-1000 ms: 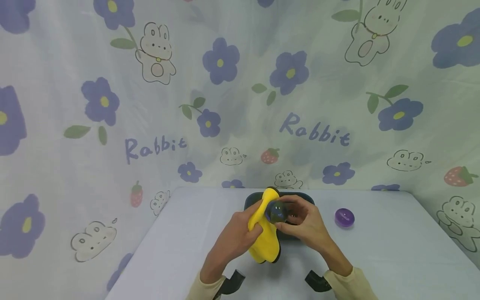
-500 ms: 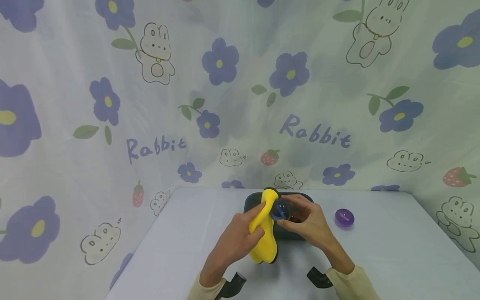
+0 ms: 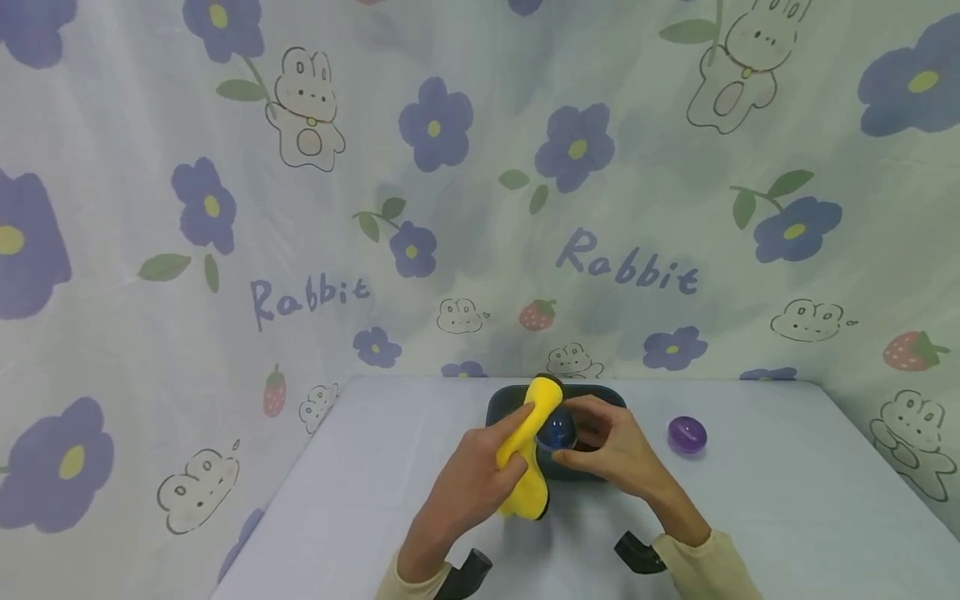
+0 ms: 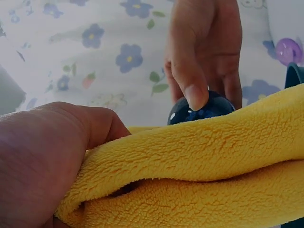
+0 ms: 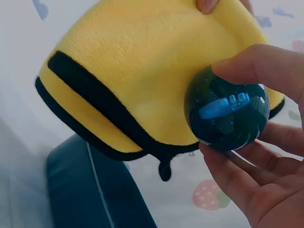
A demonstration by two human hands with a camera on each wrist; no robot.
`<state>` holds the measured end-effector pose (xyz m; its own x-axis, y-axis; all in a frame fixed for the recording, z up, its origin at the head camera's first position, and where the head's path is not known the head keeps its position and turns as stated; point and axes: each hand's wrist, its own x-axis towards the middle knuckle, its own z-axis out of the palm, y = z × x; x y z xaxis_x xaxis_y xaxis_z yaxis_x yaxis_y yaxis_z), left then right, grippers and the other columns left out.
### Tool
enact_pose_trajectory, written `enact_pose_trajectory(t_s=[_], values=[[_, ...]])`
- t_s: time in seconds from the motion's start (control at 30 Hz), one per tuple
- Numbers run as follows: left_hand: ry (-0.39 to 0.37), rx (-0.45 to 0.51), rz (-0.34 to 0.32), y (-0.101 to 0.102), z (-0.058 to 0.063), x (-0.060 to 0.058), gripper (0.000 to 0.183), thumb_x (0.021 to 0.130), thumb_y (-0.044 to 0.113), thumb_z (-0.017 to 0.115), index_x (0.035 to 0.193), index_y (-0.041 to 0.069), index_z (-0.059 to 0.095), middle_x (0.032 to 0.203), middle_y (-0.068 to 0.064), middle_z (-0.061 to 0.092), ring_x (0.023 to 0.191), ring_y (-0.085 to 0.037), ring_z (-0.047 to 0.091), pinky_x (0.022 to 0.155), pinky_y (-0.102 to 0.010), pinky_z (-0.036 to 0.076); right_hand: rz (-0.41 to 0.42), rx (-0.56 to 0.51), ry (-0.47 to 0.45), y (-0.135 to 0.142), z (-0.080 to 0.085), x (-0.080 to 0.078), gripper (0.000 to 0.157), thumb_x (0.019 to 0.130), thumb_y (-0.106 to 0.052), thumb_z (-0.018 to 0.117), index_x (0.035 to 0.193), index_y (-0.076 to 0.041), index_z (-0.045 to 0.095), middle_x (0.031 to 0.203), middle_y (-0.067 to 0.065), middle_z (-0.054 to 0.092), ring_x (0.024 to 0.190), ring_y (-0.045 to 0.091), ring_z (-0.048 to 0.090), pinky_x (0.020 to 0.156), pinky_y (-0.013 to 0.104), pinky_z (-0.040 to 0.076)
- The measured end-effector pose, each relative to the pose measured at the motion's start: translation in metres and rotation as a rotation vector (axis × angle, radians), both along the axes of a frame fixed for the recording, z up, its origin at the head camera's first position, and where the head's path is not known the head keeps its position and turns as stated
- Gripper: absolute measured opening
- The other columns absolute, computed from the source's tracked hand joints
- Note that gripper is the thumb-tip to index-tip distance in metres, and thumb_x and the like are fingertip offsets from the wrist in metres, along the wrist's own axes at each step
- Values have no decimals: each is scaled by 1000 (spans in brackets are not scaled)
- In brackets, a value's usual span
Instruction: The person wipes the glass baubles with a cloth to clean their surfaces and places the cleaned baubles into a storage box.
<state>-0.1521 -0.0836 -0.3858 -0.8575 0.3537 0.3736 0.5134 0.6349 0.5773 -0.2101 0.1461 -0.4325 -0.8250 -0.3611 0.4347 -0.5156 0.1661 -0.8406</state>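
The desk [image 3: 780, 500] is viewed from the head, forward and down; the yellow cloth [image 4: 204, 152] and ball [image 5: 227, 111] are shared by close wrist views from opposite sides.

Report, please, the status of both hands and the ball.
Left hand gripping yellow cloth. Right hand holding blue ball. Nothing visible between ball and cloth.

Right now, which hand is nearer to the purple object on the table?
Right. The right hand, holding a blue ball, is left of the purple object, not touching it; the left hand, gripping a yellow cloth, is farther left.
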Motion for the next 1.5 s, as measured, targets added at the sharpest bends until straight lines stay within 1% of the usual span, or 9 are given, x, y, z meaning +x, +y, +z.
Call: enact_pose_trajectory(t_s=[0.07, 0.17, 0.3, 0.4, 0.6, 0.77, 1.23, 1.37, 1.5], values=[[29, 8, -6, 0, -1, 0, 59, 93, 6, 59, 152, 12, 53, 90, 0, 66, 71, -5, 56, 69, -20, 51, -6, 19, -7, -2, 1, 2, 57, 78, -17, 87, 130, -11, 66, 129, 14, 66, 107, 18, 72, 95, 35, 60], [65, 11, -12, 0, -2, 0, 58, 93, 4, 60, 150, 11, 54, 95, -2, 68, 75, -6, 56, 71, -20, 51, 10, 25, -13, -6, 1, 5, 56, 77, -17, 88, 129, -12, 66, 127, 12, 67, 106, 18, 71, 94, 33, 60], [92, -5, -8, 0, -3, -3, 57, 92, 2, 61, 148, 9, 56, 108, -5, 72, 80, -8, 58, 74, -21, 52, 66, 7, -7, -11, 0, 8, 57, 77, -14, 88, 129, -13, 67, 125, 9, 68, 107, 16, 72, 95, 30, 59], [95, -19, -3, -1, -4, -5, 57, 91, 2, 60, 147, 9, 57, 109, -5, 73, 81, -8, 59, 76, -21, 53, 112, -3, 7, -13, 1, 10, 57, 78, -13, 87, 131, -14, 67, 126, 8, 66, 110, 14, 73, 95, 30, 59], [42, -20, -20, -5, -6, -11, 57, 92, 3, 58, 148, 10, 56, 102, -4, 71, 75, -7, 58, 71, -20, 52, 162, -22, 57, -12, 2, 11, 56, 80, -11, 86, 133, -12, 67, 128, 10, 65, 110, 12, 73, 93, 31, 60], [-12, 5, -44, -8, -7, -15, 57, 94, 5, 57, 151, 9, 53, 107, -5, 72, 80, -7, 61, 77, -19, 55, 170, -65, 112, -10, 4, 10, 54, 80, -6, 85, 132, -8, 68, 123, 14, 66, 107, 13, 74, 89, 30, 61], [-105, 38, -58, -7, -9, -16, 59, 92, 7, 55, 151, 13, 50, 96, -3, 70, 68, -7, 60, 64, -23, 54, 86, -166, 49, -9, 3, 5, 61, 78, 1, 83, 135, -5, 62, 128, 17, 64, 104, 12, 72, 87, 28, 61], [-127, 22, -48, -6, -7, -15, 60, 92, 9, 55, 151, 11, 50, 94, -2, 69, 68, -7, 59, 64, -22, 53, 41, -154, 49, -9, 2, 4, 66, 77, 1, 83, 139, -7, 61, 131, 15, 62, 107, 11, 72, 87, 27, 61], [-143, 2, -30, -4, -5, -12, 63, 92, 10, 55, 154, 10, 47, 94, -3, 68, 69, -7, 59, 65, -22, 53, 13, -127, 44, -8, 1, 3, 62, 77, -2, 84, 135, -9, 65, 128, 14, 60, 108, 12, 71, 88, 28, 61]])
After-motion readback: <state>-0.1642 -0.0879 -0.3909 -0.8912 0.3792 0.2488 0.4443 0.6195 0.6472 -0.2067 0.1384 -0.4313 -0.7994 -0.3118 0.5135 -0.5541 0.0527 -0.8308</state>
